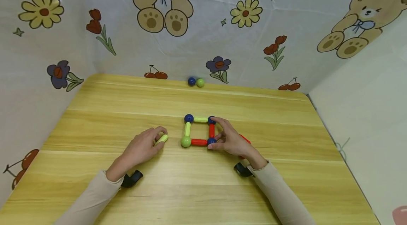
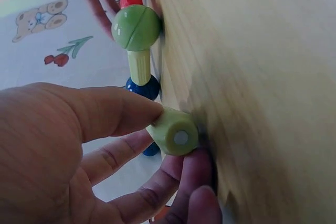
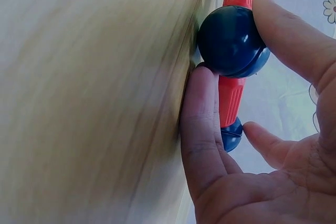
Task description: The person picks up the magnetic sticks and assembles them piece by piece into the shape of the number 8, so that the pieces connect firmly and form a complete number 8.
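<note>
On the table a square of magnetic rods and balls lies flat. Its near-left corner is a light green ball (image 1: 186, 141); the other corners are dark blue, including the far-left ball (image 1: 189, 118). Two rods are light green and two are red, such as the near red rod (image 1: 199, 142). My left hand (image 1: 142, 146) pinches a loose light green rod (image 2: 178, 132) left of the square, its grey magnet end showing in the left wrist view. My right hand (image 1: 233, 142) holds the near-right blue ball (image 3: 231, 40) between thumb and fingers, while another finger touches the far-right blue ball (image 3: 231, 135).
At the table's back edge sit a loose blue ball (image 1: 192, 81) and a green ball (image 1: 200, 82). Red pieces (image 1: 245, 139) lie partly hidden beneath my right wrist. A cloth printed with bears and flowers rises behind the wooden table (image 1: 178, 196).
</note>
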`<state>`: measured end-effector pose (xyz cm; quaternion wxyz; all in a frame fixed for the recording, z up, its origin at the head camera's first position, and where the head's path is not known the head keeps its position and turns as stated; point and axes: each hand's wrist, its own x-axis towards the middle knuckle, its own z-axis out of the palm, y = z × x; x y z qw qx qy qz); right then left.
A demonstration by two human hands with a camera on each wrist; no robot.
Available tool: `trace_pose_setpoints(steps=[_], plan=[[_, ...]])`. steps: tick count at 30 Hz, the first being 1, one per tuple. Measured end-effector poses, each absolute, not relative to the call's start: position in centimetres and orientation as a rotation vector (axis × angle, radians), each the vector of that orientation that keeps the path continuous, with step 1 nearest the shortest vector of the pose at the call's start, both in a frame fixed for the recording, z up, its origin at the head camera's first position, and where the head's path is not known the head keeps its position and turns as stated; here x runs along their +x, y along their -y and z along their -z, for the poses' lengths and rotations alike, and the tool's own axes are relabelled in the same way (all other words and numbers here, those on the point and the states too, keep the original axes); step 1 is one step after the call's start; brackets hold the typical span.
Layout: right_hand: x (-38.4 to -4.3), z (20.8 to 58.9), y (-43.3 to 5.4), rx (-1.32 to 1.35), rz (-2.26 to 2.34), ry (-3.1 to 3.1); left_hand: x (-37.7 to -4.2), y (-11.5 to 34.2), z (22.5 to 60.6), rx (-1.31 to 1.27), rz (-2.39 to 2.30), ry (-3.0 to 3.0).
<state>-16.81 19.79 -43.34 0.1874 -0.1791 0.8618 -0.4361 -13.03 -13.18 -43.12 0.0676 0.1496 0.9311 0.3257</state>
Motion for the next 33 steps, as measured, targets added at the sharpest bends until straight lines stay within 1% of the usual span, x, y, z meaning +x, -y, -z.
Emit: trace_pose_setpoints(steps=[15, 25, 33], plan=[[-16.8, 43.4, -19.8, -0.496, 1.25, -2.416, -13.1, 12.6, 42.9, 0.556, -1.214, -2.556], [-16.7, 43.4, -19.9, -0.523, 1.255, -2.415, -12.7, 12.1, 43.4, 0.557, -1.425, -2.298], [-16.7, 43.4, -19.9, -0.532, 1.269, -2.411, -12.3, 11.1, 43.5, 0.561, -1.473, -2.188]])
